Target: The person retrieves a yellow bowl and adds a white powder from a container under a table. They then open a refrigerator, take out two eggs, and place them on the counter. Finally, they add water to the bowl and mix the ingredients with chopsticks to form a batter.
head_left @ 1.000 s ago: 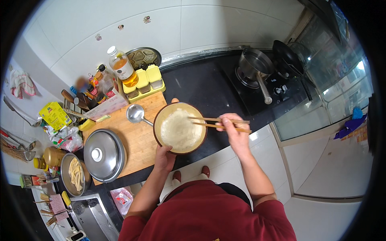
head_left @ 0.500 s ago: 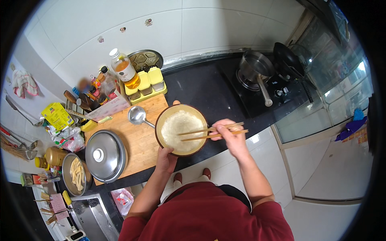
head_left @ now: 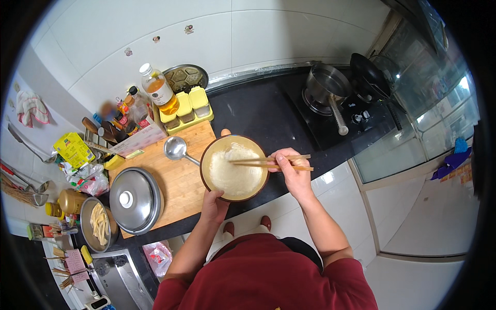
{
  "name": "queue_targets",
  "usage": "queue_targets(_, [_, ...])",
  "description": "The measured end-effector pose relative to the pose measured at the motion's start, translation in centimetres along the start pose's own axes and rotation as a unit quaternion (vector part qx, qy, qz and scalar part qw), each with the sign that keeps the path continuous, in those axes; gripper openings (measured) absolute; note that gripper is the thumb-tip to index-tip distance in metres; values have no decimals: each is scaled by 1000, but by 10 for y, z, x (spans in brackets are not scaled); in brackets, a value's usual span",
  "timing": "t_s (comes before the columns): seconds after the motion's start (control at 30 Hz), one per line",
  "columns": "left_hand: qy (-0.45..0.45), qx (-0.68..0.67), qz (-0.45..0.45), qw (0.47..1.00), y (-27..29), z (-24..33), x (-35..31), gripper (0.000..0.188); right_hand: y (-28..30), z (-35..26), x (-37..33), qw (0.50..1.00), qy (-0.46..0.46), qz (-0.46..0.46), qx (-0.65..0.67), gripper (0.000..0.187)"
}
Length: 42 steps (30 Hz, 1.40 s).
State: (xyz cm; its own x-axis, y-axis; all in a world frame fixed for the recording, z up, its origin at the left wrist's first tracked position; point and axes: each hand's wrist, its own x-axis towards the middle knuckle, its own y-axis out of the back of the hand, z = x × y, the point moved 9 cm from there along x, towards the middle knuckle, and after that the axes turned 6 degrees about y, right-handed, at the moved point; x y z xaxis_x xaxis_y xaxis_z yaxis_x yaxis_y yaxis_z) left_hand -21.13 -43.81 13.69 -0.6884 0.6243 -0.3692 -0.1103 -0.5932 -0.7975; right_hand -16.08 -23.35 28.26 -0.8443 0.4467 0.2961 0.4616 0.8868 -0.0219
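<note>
My left hand (head_left: pixel 214 204) grips a round bowl (head_left: pixel 205 173) with a dark rim and yellowish inside. Its thumb lies at the near rim, and a fingertip shows past the far rim. Pale, whitish batter-like stuff (head_left: pixel 232 173) fills the bottom of the bowl. From the right, my right hand (head_left: pixel 292 170) is closed on a pair of wooden chopsticks (head_left: pixel 274 161), whose tips dip into the pale mix near the middle. Left of the bowl, a metal ladle (head_left: pixel 175 148) rests on the wooden cutting board (head_left: pixel 181 188), its handle end reaching the bowl's rim.
A lidded metal pot (head_left: pixel 135 206) stands on the board's left part, beside a bowl of pale strips (head_left: pixel 99 225). Behind are yellow-lidded seasoning boxes (head_left: pixel 192 109) and an oil bottle (head_left: pixel 160 90). At right, a saucepan (head_left: pixel 328 85) sits on the stove, its handle pointing toward me.
The chopsticks have shifted slightly up and left in the bowl, drawn closer together at the tips. The pale mix has moved and bunched at the far side. My left hand keeps its grip.
</note>
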Motion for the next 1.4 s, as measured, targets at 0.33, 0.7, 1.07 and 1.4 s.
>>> queue_targets(0.33, [-2, -3, -9, 1000, -4, 1, -2, 65, 2, 2, -1, 999, -24, 25, 23, 19])
queue_targets(0.7, [-8, 27, 0, 1000, -3, -2, -4, 69, 6, 2, -3, 995, -84, -24, 46, 20])
queue_targets(1.07, [-11, 10, -20, 1000, -8, 0, -9, 65, 22, 0, -5, 996, -78, -14, 28, 20])
queue_targets(1.4, [20, -4, -13, 1000, -1, -14, -2, 65, 17, -37, 25, 993, 61, -32, -95, 19])
